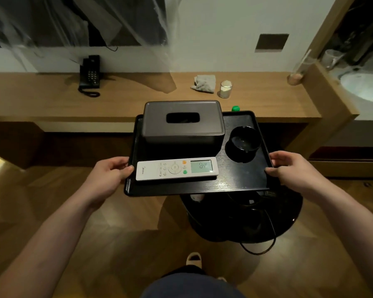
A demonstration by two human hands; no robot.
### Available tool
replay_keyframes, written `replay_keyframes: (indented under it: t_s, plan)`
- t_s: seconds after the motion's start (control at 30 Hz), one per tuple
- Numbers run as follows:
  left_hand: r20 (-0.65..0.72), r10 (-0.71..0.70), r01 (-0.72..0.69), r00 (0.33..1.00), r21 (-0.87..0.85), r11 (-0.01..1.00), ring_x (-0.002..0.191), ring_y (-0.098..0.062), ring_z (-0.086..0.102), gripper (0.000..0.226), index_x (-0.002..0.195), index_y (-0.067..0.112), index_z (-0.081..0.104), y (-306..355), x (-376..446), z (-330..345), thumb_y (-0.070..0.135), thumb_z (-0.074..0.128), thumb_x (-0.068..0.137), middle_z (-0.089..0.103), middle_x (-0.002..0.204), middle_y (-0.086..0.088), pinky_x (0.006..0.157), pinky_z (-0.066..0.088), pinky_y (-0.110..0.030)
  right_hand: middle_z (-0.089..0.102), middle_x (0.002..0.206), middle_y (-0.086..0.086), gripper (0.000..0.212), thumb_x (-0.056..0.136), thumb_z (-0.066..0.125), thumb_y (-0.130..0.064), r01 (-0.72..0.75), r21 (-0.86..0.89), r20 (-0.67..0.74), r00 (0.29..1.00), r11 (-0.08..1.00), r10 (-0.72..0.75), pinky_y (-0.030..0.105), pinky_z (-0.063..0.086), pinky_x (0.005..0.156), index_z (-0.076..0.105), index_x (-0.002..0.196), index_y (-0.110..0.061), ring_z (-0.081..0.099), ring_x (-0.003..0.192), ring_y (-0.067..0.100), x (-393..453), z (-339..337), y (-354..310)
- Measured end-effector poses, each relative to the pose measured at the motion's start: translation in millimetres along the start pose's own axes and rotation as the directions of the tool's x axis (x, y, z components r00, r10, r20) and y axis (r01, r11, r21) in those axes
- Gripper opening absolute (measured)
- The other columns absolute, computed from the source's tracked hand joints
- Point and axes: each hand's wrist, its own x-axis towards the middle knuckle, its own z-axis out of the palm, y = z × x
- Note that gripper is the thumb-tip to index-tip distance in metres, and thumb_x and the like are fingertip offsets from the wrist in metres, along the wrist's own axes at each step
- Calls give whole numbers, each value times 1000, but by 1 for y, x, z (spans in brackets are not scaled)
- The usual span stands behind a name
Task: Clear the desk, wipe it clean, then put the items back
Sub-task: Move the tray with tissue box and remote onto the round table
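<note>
My left hand (113,172) and right hand (289,167) grip tray (241,179) edges, fingers curled round rims. Tray in air, near side of bench (52,97). Keep level so remote (177,168), tissue box (182,123), ashtray (242,144) stay put.

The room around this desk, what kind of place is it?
Probably a hotel room: a corded desk telephone on the long wooden desk, a washbasin right beside it, and an amenity tray with tissue box and ashtray.

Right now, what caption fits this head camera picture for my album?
Both hands, left and right, hold a black tray carrying a tissue box, remote and ashtray.
</note>
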Motion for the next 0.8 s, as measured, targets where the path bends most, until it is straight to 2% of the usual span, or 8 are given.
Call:
replay_keyframes:
  t_s: [0.13, 0.2, 0.27, 0.33, 0.47, 0.6, 0.7, 0.8]
  plan:
    - [18, 17, -17, 1000, 3, 1000, 115, -16, 69, 34, 134, 20, 66, 13, 3, 21, 13, 63, 101, 75, 118, 2, 105, 53, -45, 65, 99, 1, 26, 97, 67, -5, -1, 17, -14, 1000, 1000, 2, 38, 45, 80, 61, 113, -24, 60, 91, 17, 1, -20, 9]
    - [38, 42, -41, 998, -18, 999, 111, -13, 70, 29, 127, 24, 70, 22, 4, 37, 12, 61, 102, 77, 113, 5, 100, 54, -40, 66, 99, -1, 26, 97, 67, -4, -14, 11, -30, 999, 1000, 14, 43, 51, 87, 61, 110, -26, 60, 93, 18, 4, -34, 14]
    - [44, 60, -59, 997, -33, 998, 106, -9, 72, 27, 115, 30, 72, 30, 2, 57, 10, 60, 102, 78, 108, 9, 95, 55, -34, 70, 105, 3, 27, 97, 66, -3, -35, 25, -44, 998, 999, 36, 55, 51, 100, 64, 107, -28, 65, 99, 22, 8, -49, 23]
    - [47, 69, -67, 997, -34, 997, 101, -9, 73, 27, 108, 34, 72, 37, -4, 76, 10, 60, 102, 78, 105, 8, 90, 56, -32, 72, 108, 3, 29, 97, 66, -3, -54, 20, -50, 997, 998, 55, 59, 49, 102, 66, 108, -30, 67, 107, 27, 11, -62, 34]
    - [24, 70, -70, 997, -25, 997, 99, -11, 73, 27, 105, 36, 71, 46, -15, 109, 11, 61, 102, 77, 102, 6, 88, 58, -31, 69, 106, -5, 32, 98, 64, -2, -53, 21, -40, 998, 998, 53, 49, 54, 99, 65, 121, -25, 64, 103, 17, 27, -91, 48]
    - [-4, 49, -49, 999, -54, 997, 90, 1, 72, 31, 99, 36, 68, 53, -32, 142, 6, 60, 101, 76, 90, 22, 85, 57, -22, 69, 108, -4, 30, 99, 63, -4, -24, 1, 17, 1000, 1000, 24, 43, 55, 91, 64, 112, -30, 63, 103, 15, 48, -115, 67]
    - [-72, 5, -9, 997, -57, 998, 97, -8, 72, 27, 100, 35, 71, 55, -46, 175, 9, 64, 99, 77, 95, 14, 94, 57, -34, 68, 106, -6, 31, 99, 64, -6, 23, -49, 67, 998, 999, -19, 35, 52, 76, 63, 105, -37, 62, 98, 11, 72, -141, 83]
    - [-154, -57, 40, 986, -114, 993, 100, -15, 72, 24, 108, 29, 75, 57, -64, 223, 9, 66, 98, 78, 98, 7, 97, 56, -37, 67, 106, -8, 31, 99, 65, -7, 54, -98, 123, 992, 994, -41, 41, 55, 84, 62, 107, -37, 62, 98, 11, 102, -172, 99]
